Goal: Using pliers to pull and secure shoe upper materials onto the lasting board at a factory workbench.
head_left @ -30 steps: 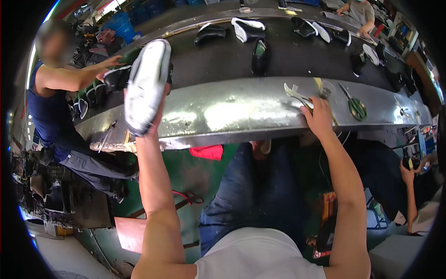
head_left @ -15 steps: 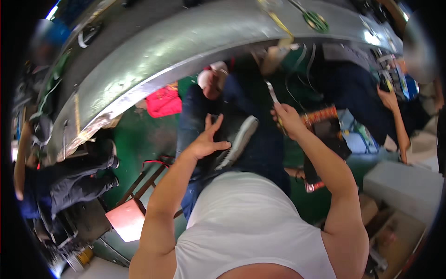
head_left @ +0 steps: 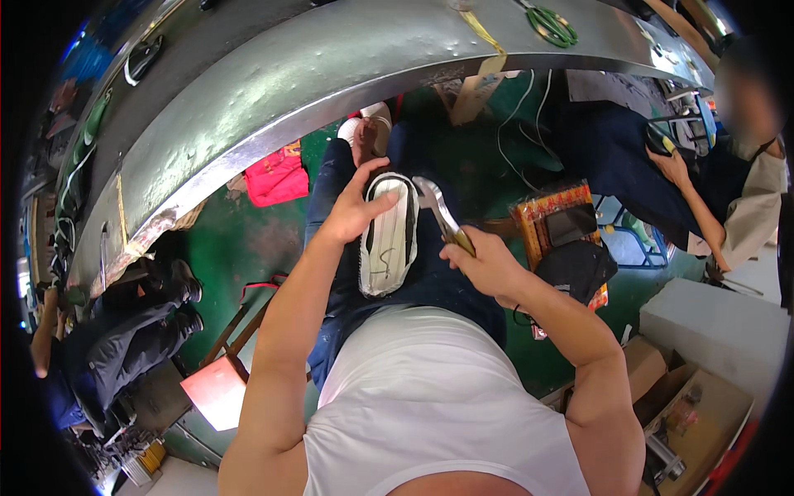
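The left hand (head_left: 356, 215) is pinching a shoe (head_left: 393, 240), which lies with its pale sole upward on the person's lap; the thumb is laid over the sole near its far end, and one finger reaches along the edge, while the other fingers are mostly hidden. The upper of the shoe is almost wholly hidden below the sole. The right hand (head_left: 486, 262) is closed around the handle of a metal tool (head_left: 439, 211), so only a small yellowish part of this handle can be seen. The tool's head is just beside the right edge of the shoe, but I cannot tell if they touch. Under them are dark blue trousers (head_left: 451, 289), partly covered by a white top (head_left: 438, 372). A red cloth (head_left: 277, 176) is on the green floor, below the edge of a metal bench (head_left: 298, 91). On this bench, green-handled scissors (head_left: 552, 29) are cut off by the upper border. At the right, a co-worker's hand (head_left: 674, 168) holds a dark item, too small to make out. At the left, another person's dark trousers (head_left: 141, 322) fade into the black rim.
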`<state>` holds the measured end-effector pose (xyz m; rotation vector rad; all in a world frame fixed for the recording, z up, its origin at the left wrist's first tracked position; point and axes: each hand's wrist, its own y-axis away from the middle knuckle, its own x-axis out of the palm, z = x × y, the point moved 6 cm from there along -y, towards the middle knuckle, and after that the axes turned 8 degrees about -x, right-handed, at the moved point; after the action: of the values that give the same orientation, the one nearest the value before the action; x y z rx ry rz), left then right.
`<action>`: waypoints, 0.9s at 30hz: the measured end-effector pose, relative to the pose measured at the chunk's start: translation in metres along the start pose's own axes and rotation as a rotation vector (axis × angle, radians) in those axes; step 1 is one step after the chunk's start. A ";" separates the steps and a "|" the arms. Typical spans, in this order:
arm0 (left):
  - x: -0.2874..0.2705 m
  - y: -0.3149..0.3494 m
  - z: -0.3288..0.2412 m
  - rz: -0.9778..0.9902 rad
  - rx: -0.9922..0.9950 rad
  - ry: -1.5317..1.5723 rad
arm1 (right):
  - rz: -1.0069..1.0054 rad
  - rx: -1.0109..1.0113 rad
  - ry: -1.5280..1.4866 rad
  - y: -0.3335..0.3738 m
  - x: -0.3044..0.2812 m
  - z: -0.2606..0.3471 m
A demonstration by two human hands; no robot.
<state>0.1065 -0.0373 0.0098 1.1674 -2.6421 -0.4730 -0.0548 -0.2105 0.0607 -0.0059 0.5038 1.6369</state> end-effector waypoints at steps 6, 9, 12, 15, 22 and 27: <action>-0.002 0.049 -0.028 -0.035 0.276 -0.034 | 0.225 -0.006 -0.075 0.006 0.019 0.039; -0.008 0.065 -0.032 -0.061 0.283 0.014 | 0.308 0.048 -0.231 0.003 0.032 0.036; -0.019 0.071 -0.021 -0.074 0.315 -0.088 | 0.331 0.081 -0.451 -0.003 0.043 0.044; -0.032 0.074 -0.015 -0.136 0.334 -0.171 | 0.367 0.223 -0.611 -0.012 0.044 0.056; -0.045 0.082 -0.003 -0.213 0.228 -0.220 | 0.492 0.159 -0.046 -0.045 0.051 0.033; -0.061 0.086 0.008 -0.282 0.288 -0.172 | 0.156 -0.349 0.189 -0.063 0.080 0.010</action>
<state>0.0857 0.0642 0.0305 1.6701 -2.7694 -0.2507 -0.0032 -0.1292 0.0261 -0.3918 0.3623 1.8700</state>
